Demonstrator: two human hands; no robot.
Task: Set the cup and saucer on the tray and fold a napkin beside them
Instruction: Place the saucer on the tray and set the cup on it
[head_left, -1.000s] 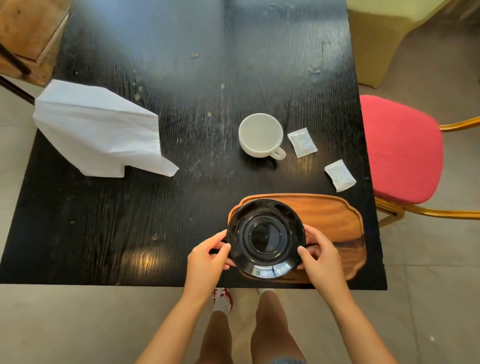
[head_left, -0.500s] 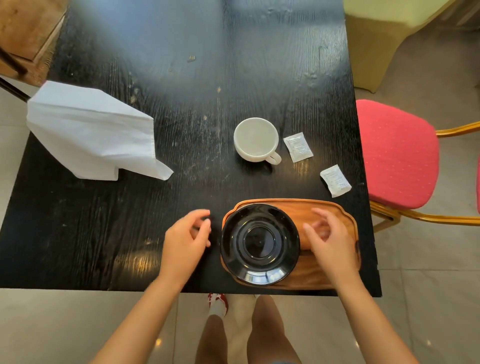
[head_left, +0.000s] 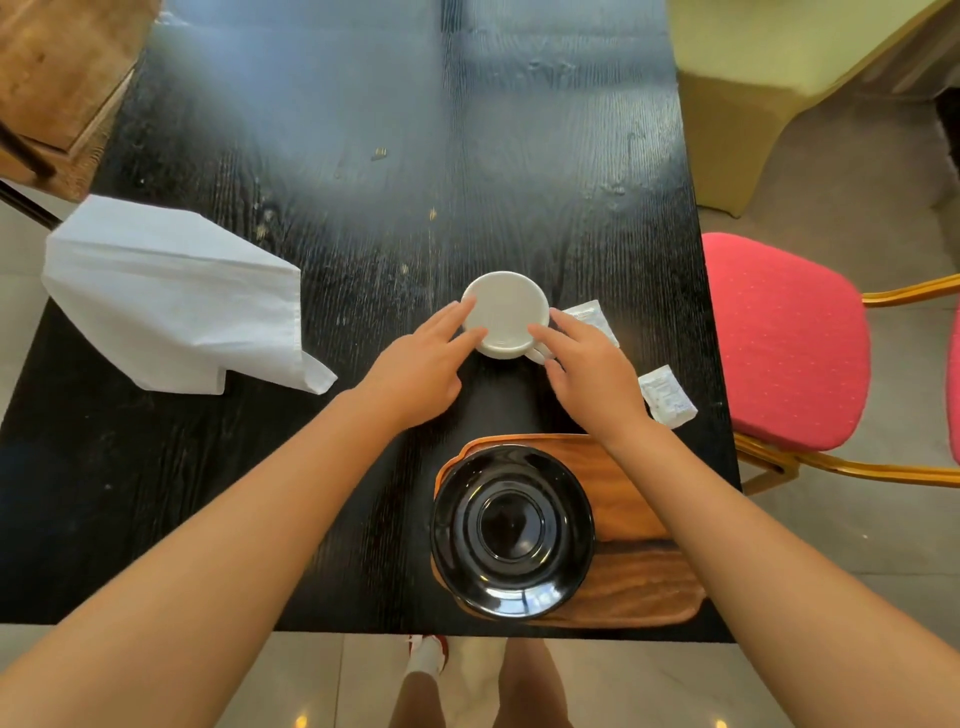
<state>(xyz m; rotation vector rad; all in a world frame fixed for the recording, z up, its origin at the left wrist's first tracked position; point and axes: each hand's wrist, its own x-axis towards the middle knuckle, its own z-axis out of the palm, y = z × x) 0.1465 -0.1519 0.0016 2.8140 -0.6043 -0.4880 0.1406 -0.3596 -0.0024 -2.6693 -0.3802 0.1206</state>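
Both hands reach forward over the black counter (head_left: 171, 493) to the white cup (head_left: 505, 315), which stands upright and appears empty, well beyond the tray. The left hand (head_left: 415, 371) lies at the cup's left side, its fingers (head_left: 453, 322) spread and extended, the tips touching or just beside the rim; the right hand (head_left: 592, 371) lies at the cup's right side, its fingers (head_left: 550, 332) loosely spread over the handle region. Neither hand has closed around the cup, which rests on the counter. Just beyond the right fingers a small white sachet (head_left: 592, 318) is partly covered by the hand; a second sachet (head_left: 666, 396) lies to the right of the right wrist, close to the counter's right edge. Behind both hands, toward the person, the wooden tray (head_left: 639, 582) sits at the near right corner of the counter, its near side almost flush with the counter's edge. The black saucer (head_left: 511, 531) rests on the tray's left part, its rim overhanging the tray's left side; the saucer is empty, and the tray's right part is bare. Far to the left of the left fingers the white napkin (head_left: 171, 306) lies loosely unfolded, one corner projecting past the counter's left edge. Open counter extends beyond the cup and between the napkin and the left forearm. A red chair (head_left: 784, 343) stands just off the counter's right edge.
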